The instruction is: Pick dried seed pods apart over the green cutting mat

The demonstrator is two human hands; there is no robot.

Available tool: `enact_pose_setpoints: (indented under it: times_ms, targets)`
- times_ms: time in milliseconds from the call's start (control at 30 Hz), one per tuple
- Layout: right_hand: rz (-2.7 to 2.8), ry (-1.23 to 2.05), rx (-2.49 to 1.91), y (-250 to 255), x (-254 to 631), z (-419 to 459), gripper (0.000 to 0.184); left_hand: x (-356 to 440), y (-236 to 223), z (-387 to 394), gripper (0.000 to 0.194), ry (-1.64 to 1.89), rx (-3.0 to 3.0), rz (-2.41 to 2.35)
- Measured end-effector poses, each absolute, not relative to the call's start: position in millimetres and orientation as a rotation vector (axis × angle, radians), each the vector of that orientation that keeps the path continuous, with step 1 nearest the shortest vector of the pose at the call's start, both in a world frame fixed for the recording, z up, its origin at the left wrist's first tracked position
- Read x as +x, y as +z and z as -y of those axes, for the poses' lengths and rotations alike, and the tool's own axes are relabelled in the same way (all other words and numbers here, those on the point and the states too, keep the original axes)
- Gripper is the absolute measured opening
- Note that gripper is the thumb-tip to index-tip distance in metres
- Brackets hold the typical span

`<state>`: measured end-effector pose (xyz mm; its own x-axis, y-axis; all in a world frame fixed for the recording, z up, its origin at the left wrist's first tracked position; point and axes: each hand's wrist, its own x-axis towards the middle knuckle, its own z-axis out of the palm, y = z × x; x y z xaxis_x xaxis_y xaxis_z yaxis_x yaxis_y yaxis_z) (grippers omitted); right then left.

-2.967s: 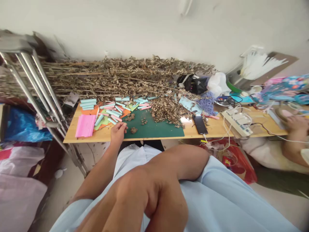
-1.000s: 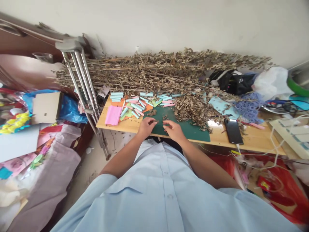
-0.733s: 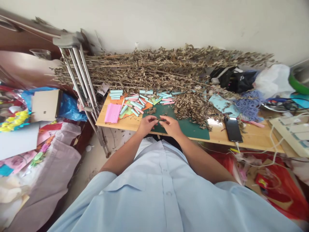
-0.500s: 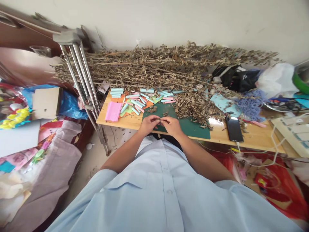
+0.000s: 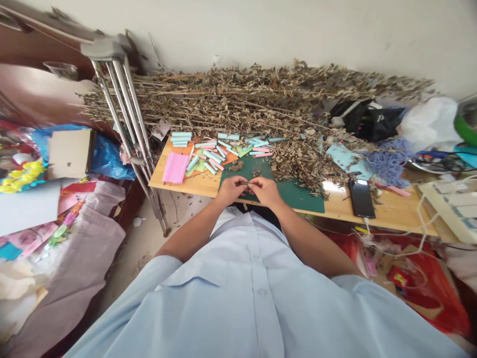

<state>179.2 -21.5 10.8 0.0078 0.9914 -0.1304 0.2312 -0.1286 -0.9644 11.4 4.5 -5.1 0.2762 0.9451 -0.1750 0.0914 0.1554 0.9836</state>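
Observation:
My left hand (image 5: 231, 190) and my right hand (image 5: 265, 192) meet above the front of a dark green cutting mat (image 5: 238, 175). Their fingertips pinch a small dark dried plant bit (image 5: 248, 184), mostly hidden by the fingers. Small clumps of crumbled leaves (image 5: 236, 166) lie on the mat just beyond my hands. To the left stand rows of teal and pink paper rolls (image 5: 212, 150) on orange and green paper. A heap of dried leaves (image 5: 303, 164) covers the mat's far right side.
Long dried leafy branches (image 5: 242, 94) lie along the wall behind the wooden table (image 5: 201, 185). Metal crutches (image 5: 119, 109) lean over its left end. On the right are a black phone (image 5: 361, 199), blue yarn (image 5: 389, 169) and a white power strip (image 5: 447, 204), with loose cables hanging below.
My hands have drawn together from slightly apart until the fingertips meet on the small plant bit. The view has tilted slightly, and the table sits a little differently in the frame.

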Motion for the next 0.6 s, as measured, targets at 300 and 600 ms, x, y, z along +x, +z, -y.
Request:
enact_pose_setpoints:
  times_ms: [300, 600]
  targets:
    - [1.319, 1.143, -1.522, 10, 181, 12, 0.005, 13, 10, -12, 0.008, 0.808, 1.358, -1.100]
    - [0.863, 1.323, -1.374, 9, 186, 9, 0.021, -2, 4, -29, 0.009, 0.837, 1.469, -1.146]
